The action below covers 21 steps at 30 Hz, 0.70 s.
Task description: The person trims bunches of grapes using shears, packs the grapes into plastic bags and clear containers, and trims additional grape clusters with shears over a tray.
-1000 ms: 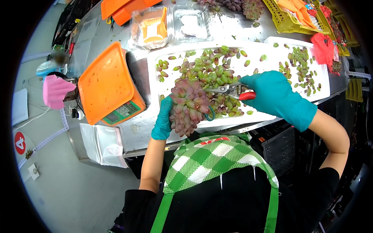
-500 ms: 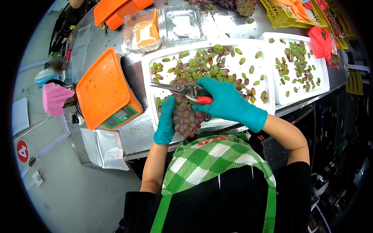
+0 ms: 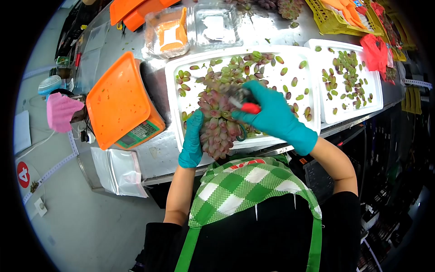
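My left hand (image 3: 192,140), in a teal glove, holds a bunch of pinkish-green grapes (image 3: 216,131) from its left side, above the near edge of a white tray (image 3: 177,68). To the right, my right hand (image 3: 272,113), also gloved, is closed around red-handled pruning shears (image 3: 249,108). Their blades are blurred over the top of the bunch. Loose green and purple grapes (image 3: 233,72) lie in the tray behind the bunch. A dark green ring shows at the bunch's lower right.
An orange scale (image 3: 120,102) stands left of the tray, with clear plastic boxes (image 3: 165,34) behind. A second white tray (image 3: 335,115) with loose grapes and a yellow crate (image 3: 326,22) are at right. Plastic bags (image 3: 120,172) hang at the front-left edge.
My right hand has moved slightly right with the shears, whose blades have swung away from the left and are now blurred. More of the bunch's top shows.
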Motion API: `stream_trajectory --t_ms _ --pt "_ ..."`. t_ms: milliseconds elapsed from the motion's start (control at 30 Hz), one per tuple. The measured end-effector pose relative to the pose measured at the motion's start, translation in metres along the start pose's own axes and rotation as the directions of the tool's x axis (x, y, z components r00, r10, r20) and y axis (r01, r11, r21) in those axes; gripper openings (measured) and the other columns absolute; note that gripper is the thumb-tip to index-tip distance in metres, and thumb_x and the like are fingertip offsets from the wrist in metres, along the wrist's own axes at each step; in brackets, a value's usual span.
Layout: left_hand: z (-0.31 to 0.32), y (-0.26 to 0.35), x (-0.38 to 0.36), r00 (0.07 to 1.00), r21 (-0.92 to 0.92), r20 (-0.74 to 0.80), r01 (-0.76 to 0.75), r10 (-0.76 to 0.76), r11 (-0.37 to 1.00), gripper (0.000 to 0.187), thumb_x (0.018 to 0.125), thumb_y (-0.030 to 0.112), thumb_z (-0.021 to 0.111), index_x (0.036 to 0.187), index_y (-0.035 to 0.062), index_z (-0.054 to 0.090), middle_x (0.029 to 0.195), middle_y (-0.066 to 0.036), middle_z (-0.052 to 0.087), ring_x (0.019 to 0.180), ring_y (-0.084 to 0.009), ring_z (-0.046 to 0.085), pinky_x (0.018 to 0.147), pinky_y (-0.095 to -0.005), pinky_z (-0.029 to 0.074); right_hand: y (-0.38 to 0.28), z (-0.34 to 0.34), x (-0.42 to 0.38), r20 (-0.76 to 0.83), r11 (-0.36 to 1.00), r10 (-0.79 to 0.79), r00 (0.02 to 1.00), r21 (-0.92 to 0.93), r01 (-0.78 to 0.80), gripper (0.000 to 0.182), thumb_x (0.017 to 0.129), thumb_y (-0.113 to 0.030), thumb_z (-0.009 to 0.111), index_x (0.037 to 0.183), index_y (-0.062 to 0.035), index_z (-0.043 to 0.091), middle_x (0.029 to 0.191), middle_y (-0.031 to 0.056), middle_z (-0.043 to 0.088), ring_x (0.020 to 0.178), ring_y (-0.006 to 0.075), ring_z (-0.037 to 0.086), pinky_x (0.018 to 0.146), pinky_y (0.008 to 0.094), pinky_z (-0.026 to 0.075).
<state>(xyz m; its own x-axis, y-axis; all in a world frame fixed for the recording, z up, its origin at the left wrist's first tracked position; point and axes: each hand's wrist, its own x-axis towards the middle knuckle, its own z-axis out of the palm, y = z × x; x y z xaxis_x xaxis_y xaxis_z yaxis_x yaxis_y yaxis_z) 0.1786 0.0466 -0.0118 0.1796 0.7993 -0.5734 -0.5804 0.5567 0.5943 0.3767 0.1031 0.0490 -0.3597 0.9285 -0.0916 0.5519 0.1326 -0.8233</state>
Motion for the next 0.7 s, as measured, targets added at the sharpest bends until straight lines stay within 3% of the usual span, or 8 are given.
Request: stream_trajectory --t_ms 67,267,367,433,500,567,600,700 --pt "0.001 0.000 0.002 0.999 0.072 -0.013 -0.045 0.046 0.996 0.044 0.083 0.039 0.049 0.110 0.0043 0.049 0.102 -0.009 0.057 0.086 -0.0174 0.058 0.077 -0.0296 0.048 -0.007 0.007 -0.001 0.011 0.990 -0.130 0.991 -0.057 0.131 0.044 0.064 -0.026 0.072 0.096 -0.0072 0.050 0.081 0.0127 0.059 0.073 0.0287 0.060 0.064 0.0359 0.047" --pt "0.004 -0.002 0.000 0.996 0.123 -0.084 -0.012 0.023 0.992 0.041 0.083 0.038 0.049 0.108 0.0050 0.051 0.097 -0.007 0.058 0.083 -0.0158 0.058 0.072 -0.0274 0.048 -0.015 0.004 0.004 0.182 0.940 -0.040 0.983 -0.327 0.099 0.045 0.060 -0.021 0.070 0.098 -0.0080 0.050 0.084 0.0136 0.059 0.076 0.0311 0.059 0.065 0.0372 0.047" --pt "-0.006 -0.009 0.001 0.999 0.080 -0.032 0.017 -0.014 0.997 0.042 0.084 0.038 0.049 0.111 0.0049 0.049 0.102 -0.008 0.056 0.086 -0.0163 0.057 0.073 -0.0279 0.048 -0.003 0.007 -0.001 0.069 0.976 -0.071 0.995 -0.202 0.084 0.044 0.061 -0.020 0.069 0.099 -0.0082 0.049 0.084 0.0132 0.059 0.076 0.0303 0.059 0.065 0.0366 0.047" --pt "-0.006 -0.011 0.003 1.000 0.042 -0.025 -0.016 0.017 0.999 0.044 0.084 0.038 0.049 0.113 0.0047 0.048 0.105 -0.008 0.055 0.089 -0.0171 0.057 0.074 -0.0291 0.049 0.007 0.002 -0.002 -0.091 0.987 0.018 0.996 -0.158 -0.032 0.041 0.061 -0.021 0.069 0.095 -0.0091 0.050 0.078 0.0114 0.058 0.070 0.0297 0.059 0.060 0.0391 0.046" --pt "-0.005 -0.008 -0.002 0.998 -0.088 0.014 0.060 -0.059 0.994 0.047 0.084 0.039 0.048 0.115 0.0043 0.045 0.107 -0.009 0.054 0.092 -0.0183 0.057 0.079 -0.0314 0.048 0.022 -0.011 -0.004 -0.194 0.985 0.072 0.978 -0.138 -0.100 0.042 0.062 -0.023 0.069 0.096 -0.0087 0.050 0.078 0.0112 0.058 0.068 0.0291 0.059 0.058 0.0392 0.046" --pt "-0.005 -0.007 -0.003 0.996 -0.156 0.008 0.088 -0.088 0.984 0.048 0.084 0.040 0.047 0.116 0.0042 0.045 0.108 -0.010 0.054 0.093 -0.0186 0.056 0.080 -0.0321 0.048 0.039 -0.022 -0.004 -0.276 0.876 -0.149 0.950 -0.482 -0.003 0.045 0.062 -0.027 0.070 0.097 -0.0076 0.049 0.080 0.0120 0.058 0.069 0.0285 0.059 0.059 0.0374 0.047" --pt "-0.004 -0.005 -0.003 0.998 -0.130 0.011 0.070 -0.069 0.989 0.048 0.084 0.040 0.047 0.115 0.0042 0.045 0.108 -0.010 0.054 0.093 -0.0186 0.056 0.080 -0.0319 0.048 0.039 -0.021 -0.007 -0.284 0.894 -0.137 0.949 -0.447 -0.004 0.048 0.062 -0.031 0.071 0.097 -0.0065 0.049 0.080 0.0121 0.057 0.069 0.0282 0.058 0.060 0.0371 0.046" --pt "0.001 -0.003 -0.004 0.999 -0.044 0.022 0.029 -0.028 0.999 0.047 0.084 0.039 0.048 0.115 0.0041 0.045 0.108 -0.010 0.054 0.093 -0.0185 0.056 0.081 -0.0311 0.047 0.005 -0.006 -0.013 -0.144 0.995 0.095 0.985 0.055 -0.088 0.047 0.063 -0.032 0.071 0.097 -0.0069 0.050 0.075 0.0107 0.056 0.067 0.0277 0.057 0.058 0.0382 0.045"
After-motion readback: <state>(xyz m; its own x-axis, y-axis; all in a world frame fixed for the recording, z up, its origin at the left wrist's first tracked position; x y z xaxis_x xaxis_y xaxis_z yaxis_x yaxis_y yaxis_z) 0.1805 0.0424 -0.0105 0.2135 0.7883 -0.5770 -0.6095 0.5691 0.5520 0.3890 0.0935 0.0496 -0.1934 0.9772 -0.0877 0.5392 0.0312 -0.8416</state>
